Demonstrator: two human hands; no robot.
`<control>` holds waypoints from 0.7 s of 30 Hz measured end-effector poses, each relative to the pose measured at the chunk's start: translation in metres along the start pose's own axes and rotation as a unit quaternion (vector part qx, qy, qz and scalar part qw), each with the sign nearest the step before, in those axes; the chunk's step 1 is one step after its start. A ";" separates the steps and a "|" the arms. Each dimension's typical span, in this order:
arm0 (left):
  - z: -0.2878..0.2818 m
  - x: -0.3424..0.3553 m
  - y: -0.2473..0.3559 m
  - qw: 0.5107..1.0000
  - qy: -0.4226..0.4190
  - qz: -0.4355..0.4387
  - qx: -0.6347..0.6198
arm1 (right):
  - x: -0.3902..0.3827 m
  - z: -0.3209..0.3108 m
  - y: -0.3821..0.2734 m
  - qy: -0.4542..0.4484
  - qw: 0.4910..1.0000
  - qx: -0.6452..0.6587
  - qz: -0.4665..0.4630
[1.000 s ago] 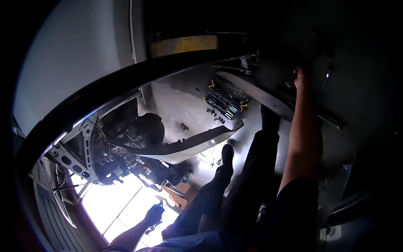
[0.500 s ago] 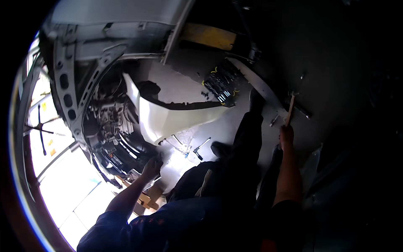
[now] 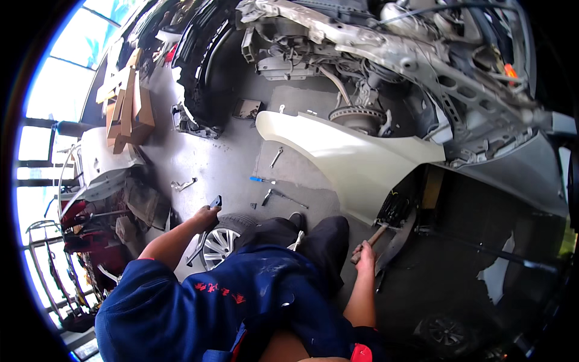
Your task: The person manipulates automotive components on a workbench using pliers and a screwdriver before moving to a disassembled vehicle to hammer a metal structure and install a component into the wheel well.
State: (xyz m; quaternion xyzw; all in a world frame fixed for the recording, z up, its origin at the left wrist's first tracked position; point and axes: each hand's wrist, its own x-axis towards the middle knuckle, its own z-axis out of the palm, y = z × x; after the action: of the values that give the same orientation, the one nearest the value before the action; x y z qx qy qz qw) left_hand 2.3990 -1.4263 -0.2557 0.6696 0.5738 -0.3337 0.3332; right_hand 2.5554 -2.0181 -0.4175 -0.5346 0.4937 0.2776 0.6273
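Observation:
My right hand (image 3: 364, 256) is closed around the wooden handle of a hammer (image 3: 379, 234); its head lies against dark tools and is hard to make out. My left hand (image 3: 206, 218) grips a dark metal tool (image 3: 216, 201) whose flat end sticks out past the fingers; its exact kind is unclear. Below that hand a bent metal bar (image 3: 196, 248) shows, perhaps part of the same tool. Under it lies a wheel (image 3: 219, 246) with silver spokes. Ahead of both hands, a cream-white car fender (image 3: 356, 160) stands beside the stripped car front.
On the floor lie a wrench (image 3: 276, 158), a blue-handled tool (image 3: 262, 180) and a ratchet (image 3: 283, 198). The car's bare body frame (image 3: 386, 51) and brake disc (image 3: 357, 118) fill the upper right. Cardboard boxes (image 3: 129, 111) and a white bumper part (image 3: 108, 161) stand at left.
The view has swung round and brightened, so the car now sits at the upper right instead of the left. Both hands still hold their tools; my left hand now appears above the wheel.

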 end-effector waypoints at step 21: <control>-0.187 0.114 -0.069 0.972 0.034 -0.068 -0.223 | -0.053 0.662 -0.250 -0.348 0.937 -0.003 -0.027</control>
State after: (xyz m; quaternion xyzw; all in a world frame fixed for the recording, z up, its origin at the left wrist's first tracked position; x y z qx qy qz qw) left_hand 2.3567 -1.2009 -0.2512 0.5486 0.6889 -0.1961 0.4312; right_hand 2.9690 -1.4514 -0.3086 -0.4197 0.2294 0.4307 0.7653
